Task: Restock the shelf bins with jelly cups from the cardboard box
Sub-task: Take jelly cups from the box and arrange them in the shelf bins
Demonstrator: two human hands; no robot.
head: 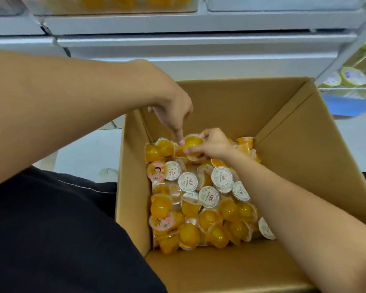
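Observation:
An open cardboard box [287, 132] stands in front of me, its bottom covered with several orange jelly cups [201, 208], some showing white or pink lids. My right hand [215, 142] reaches into the far end of the box and grips one orange jelly cup [191, 143] with curled fingers and thumb. My left hand [173, 111] hangs above the box's far left corner, one finger pointing down and touching the rim of that same cup.
White shelves [199, 24] run across the top, with a clear bin of orange cups [114, 4] above. At the right, a shelf holds yellow-green cups [351, 77]. My dark-clothed legs lie at the lower left beside the box.

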